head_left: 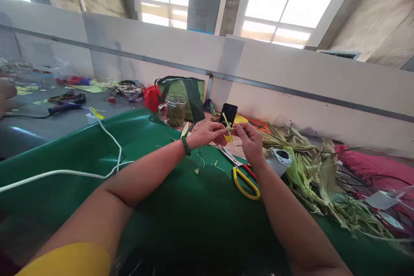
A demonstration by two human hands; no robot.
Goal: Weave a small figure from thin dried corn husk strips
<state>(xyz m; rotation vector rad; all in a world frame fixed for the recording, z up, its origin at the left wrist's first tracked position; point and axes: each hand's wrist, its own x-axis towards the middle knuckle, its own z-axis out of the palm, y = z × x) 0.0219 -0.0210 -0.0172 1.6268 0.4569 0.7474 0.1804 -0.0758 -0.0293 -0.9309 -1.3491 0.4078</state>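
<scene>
Both of my hands are raised over the far side of a green table cover [155, 207]. My left hand [208, 133] and my right hand [248, 137] pinch the two ends of a small yellow-green strip of leaf [227, 126] between them. A green bead bracelet [185, 145] sits on my left wrist. Yellow-handled scissors [241, 173] lie on the cover just below my right wrist. A spool of white thread [280, 157] rests right of my right hand.
A heap of green and dry husk leaves [320, 177] spreads at the right. A black phone [228, 114], a glass mug [175, 110] and a green bag [190, 92] stand behind my hands. A white cable [80, 173] crosses the left side. A pink cloth [371, 166] lies far right.
</scene>
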